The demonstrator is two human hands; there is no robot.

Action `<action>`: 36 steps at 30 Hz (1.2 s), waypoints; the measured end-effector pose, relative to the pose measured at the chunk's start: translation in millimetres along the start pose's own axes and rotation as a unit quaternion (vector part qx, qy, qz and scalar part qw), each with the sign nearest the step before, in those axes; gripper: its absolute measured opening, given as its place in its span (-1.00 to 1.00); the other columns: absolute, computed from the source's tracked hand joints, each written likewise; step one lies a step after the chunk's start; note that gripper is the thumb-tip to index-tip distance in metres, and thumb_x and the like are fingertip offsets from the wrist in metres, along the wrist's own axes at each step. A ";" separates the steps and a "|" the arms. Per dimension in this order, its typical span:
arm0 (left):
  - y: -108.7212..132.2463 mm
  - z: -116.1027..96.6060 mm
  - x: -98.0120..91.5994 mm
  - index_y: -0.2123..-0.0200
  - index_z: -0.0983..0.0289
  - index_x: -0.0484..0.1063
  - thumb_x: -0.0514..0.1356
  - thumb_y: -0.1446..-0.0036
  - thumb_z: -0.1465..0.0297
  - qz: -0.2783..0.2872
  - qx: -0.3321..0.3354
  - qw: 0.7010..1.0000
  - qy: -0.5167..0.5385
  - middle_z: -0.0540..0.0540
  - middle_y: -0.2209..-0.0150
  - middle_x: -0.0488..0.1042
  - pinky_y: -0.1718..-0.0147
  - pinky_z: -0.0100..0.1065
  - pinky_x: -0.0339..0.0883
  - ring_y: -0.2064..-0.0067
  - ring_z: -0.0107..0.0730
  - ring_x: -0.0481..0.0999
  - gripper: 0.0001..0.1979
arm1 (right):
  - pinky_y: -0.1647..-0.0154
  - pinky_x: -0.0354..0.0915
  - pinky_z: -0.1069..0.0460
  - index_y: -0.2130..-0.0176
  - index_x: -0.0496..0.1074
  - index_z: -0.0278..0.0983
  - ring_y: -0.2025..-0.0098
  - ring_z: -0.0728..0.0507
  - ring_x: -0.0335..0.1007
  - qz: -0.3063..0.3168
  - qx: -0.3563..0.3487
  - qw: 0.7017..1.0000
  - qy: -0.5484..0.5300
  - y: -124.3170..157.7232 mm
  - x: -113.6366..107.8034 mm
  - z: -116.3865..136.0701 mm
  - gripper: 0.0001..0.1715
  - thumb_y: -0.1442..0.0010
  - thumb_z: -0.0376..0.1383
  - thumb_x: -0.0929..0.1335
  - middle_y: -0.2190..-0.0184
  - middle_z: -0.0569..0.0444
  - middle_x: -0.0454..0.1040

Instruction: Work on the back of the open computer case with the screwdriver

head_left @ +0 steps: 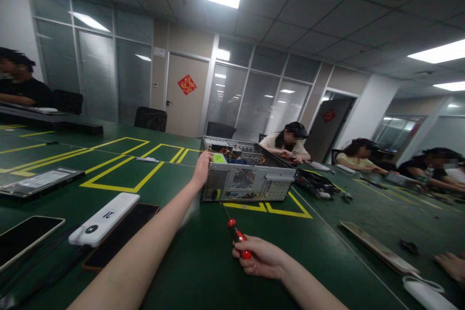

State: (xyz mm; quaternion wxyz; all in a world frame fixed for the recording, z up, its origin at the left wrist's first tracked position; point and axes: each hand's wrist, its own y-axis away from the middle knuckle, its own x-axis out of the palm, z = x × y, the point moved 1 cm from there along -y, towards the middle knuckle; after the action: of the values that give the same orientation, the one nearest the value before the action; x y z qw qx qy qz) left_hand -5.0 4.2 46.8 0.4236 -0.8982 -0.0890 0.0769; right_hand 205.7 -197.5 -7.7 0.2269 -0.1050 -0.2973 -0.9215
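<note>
An open desktop computer case (250, 181) lies on the green table, its back panel with ports and fan grille facing me. Loose cables and parts show inside it, and a bright green label is near its left corner. My left hand (202, 170) grips the case's upper left edge, some fingertips hidden by the corner. In my right hand (259, 255) is a red and black screwdriver (238, 235), fingers closed around its handle. Its thin shaft points up toward the lower edge of the back panel; whether the tip touches anything I cannot tell.
To the left lie a white power bank (105, 218), a dark phone (121, 235), another phone (27, 240) and a hard drive (39, 181). Dark parts (317, 184) and a long flat piece (378, 247) are on the right. Several people sit around the table.
</note>
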 end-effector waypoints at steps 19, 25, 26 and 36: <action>-0.4 6.0 2.5 0.48 0.19 0.26 -0.19 -0.31 0.32 -0.010 -0.007 1.000 0.003 0.10 0.16 0.52 -0.30 -0.18 0.10 -0.08 -0.30 0.41 -0.63 | 0.53 -0.23 0.12 0.30 0.10 -0.21 0.65 0.16 0.08 -0.007 -0.002 1.000 0.018 -0.5 1.5 -0.7 -0.51 0.00 -0.25 0.49 0.50 0.23 0.40; -0.5 6.4 1.7 0.49 0.19 0.26 -0.19 -0.30 0.32 -0.009 -0.001 1.000 -0.001 0.09 0.18 0.52 -0.29 -0.17 0.12 -0.07 -0.30 0.42 -0.63 | 0.55 -0.20 0.16 0.31 0.13 -0.23 0.64 0.16 0.10 -0.010 0.008 1.000 -0.008 -0.1 -2.4 -0.3 -0.60 -0.05 -0.29 0.46 0.48 0.20 0.40; -0.5 6.0 1.5 0.49 0.19 0.26 -0.19 -0.30 0.32 -0.010 0.001 1.000 0.001 0.09 0.18 0.51 -0.29 -0.17 0.12 -0.06 -0.30 0.43 -0.64 | 0.56 -0.19 0.17 0.31 0.15 -0.24 0.63 0.16 0.10 -0.012 0.009 1.000 -0.014 0.0 -2.8 0.2 -0.62 -0.07 -0.30 0.46 0.47 0.19 0.40; -0.2 2.9 0.6 0.49 0.19 0.26 -0.18 -0.29 0.33 -0.006 -0.010 1.000 0.009 0.10 0.16 0.51 -0.27 -0.19 0.14 -0.08 -0.28 0.42 -0.64 | 0.58 -0.13 0.22 0.31 0.27 -0.30 0.63 0.17 0.09 -0.014 0.008 0.997 -0.070 0.6 0.9 1.2 -0.73 -0.10 -0.32 0.45 0.47 0.15 0.40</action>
State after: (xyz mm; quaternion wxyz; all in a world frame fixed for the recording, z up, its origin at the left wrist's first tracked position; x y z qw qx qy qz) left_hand -5.0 6.6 45.1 0.4161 -0.9024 -0.0912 0.0652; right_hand 205.2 -197.5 -6.1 0.1939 -0.1630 -0.3215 -0.9124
